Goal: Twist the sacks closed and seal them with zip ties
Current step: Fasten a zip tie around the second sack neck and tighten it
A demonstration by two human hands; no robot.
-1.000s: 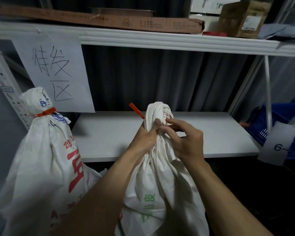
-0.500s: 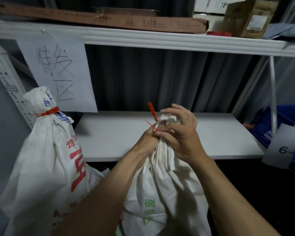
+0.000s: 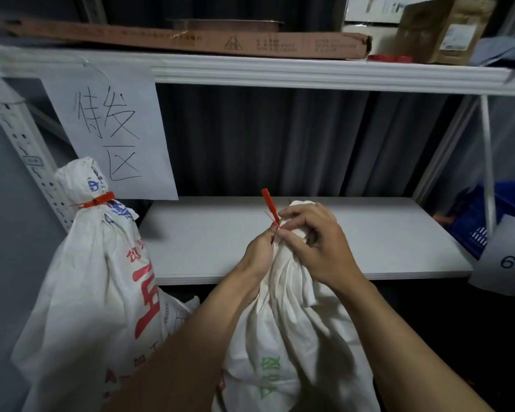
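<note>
The white sack (image 3: 295,322) with green print stands near the middle, just in front of the lower shelf (image 3: 369,239), its top bunched into a neck between both hands. The left hand (image 3: 259,248) comes in from the left and grips that neck, fingers curled tight round the cloth. The right hand (image 3: 315,242) lies over the top of the neck from the right, its outer fingers curled down over the bunched cloth, while its thumb and forefinger pinch the base of the red zip tie (image 3: 270,203) right against the left hand's fingertips. The tie rises from that meeting point on the left side of the neck, its broad end pointing up, above both hands; a thin red tail shows just beside it. Whether the tie runs all the way round the neck is hidden by the hands. To the left stands a second sack (image 3: 95,278) with red lettering, its neck cinched by another tie (image 3: 97,200). Behind it a handwritten paper sign (image 3: 113,135) hangs from the upper shelf (image 3: 280,72), which carries a flat cardboard box (image 3: 191,40). A blue crate (image 3: 482,221) sits far right.
</note>
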